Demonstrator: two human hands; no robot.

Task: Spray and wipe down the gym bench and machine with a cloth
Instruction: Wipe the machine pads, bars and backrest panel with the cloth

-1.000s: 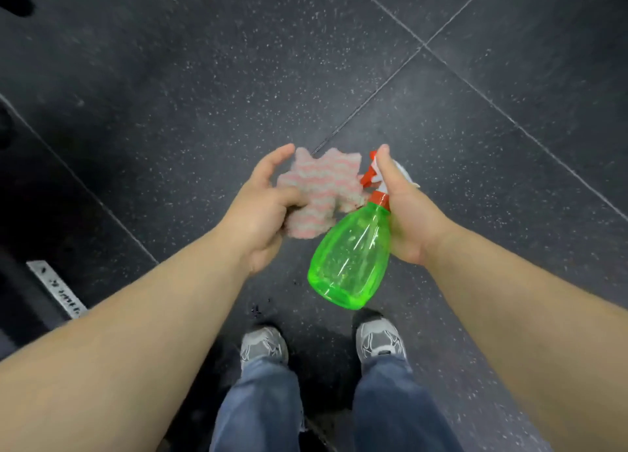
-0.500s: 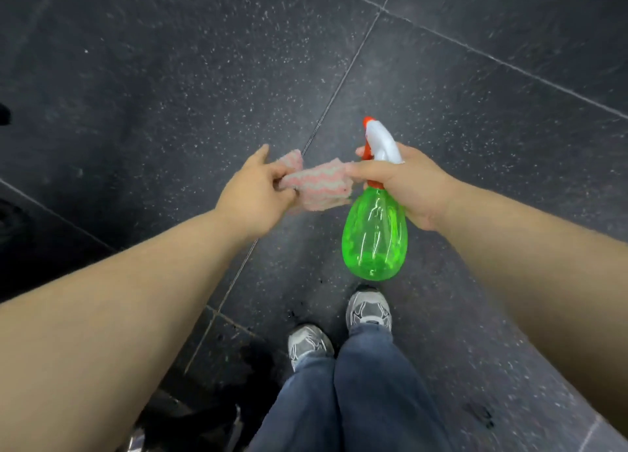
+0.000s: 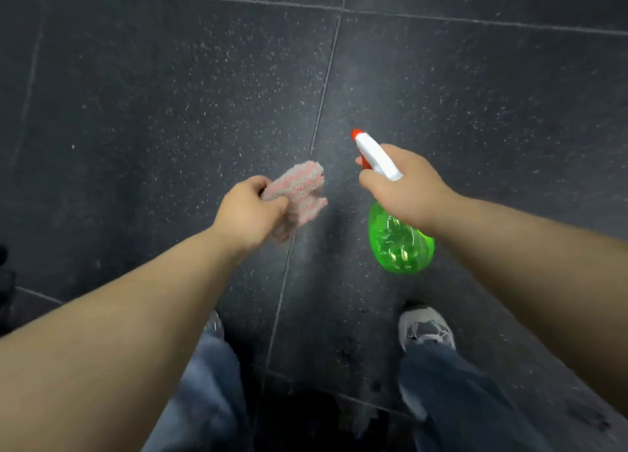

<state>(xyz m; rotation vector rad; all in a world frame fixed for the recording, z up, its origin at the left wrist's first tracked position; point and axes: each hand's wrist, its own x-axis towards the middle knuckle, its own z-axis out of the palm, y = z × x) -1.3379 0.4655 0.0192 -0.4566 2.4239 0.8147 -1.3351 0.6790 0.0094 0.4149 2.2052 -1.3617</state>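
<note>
The cloth is held tight in the grip of the left hand. One end is squeezed inside the curled fingers, and the rest of the pink and grey fuzzy cloth sticks out past the thumb, up in the air over the floor.

The spray bottle is held in the grip of the right hand. The fingers are wrapped round its neck, just under the white top. A fingertip is seen at the front by the trigger, but it cannot be told if the trigger is pressed. The red tip is pointed away from the person. The round green part hangs below the hand.

The cloth and the bottle are kept near each other but not touching.

Under both, the dark floor is dotted with little white specks and is cut into big squares by thin lines. Lower down, blue jeans and a grey shoe are seen.
</note>
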